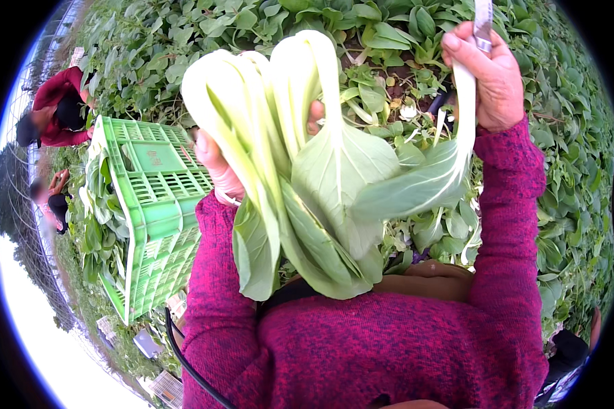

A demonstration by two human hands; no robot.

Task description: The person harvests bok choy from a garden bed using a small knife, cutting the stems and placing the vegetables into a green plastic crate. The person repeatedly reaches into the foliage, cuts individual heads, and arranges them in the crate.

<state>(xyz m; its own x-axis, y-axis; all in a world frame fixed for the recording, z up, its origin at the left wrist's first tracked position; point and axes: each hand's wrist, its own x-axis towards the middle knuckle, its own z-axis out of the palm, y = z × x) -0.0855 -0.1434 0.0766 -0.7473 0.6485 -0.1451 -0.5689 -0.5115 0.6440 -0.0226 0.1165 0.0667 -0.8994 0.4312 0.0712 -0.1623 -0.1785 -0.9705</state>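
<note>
My left hand is wrapped around bok choy heads, their pale bases up and their green leaves hanging down toward my lap. Part of that hand is hidden behind the stalks. In my right hand is a knife, its metal blade pointing up and its handle covered by my fingers. The same hand pinches the white stalk of a single loose bok choy leaf, whose green blade droops to the left, close to the bunch.
At left stands a green plastic crate, tilted in view, with leafy greens inside. Growing bok choy and cut leaf scraps lie ahead. A black cable runs by my left arm. Other people work at far left.
</note>
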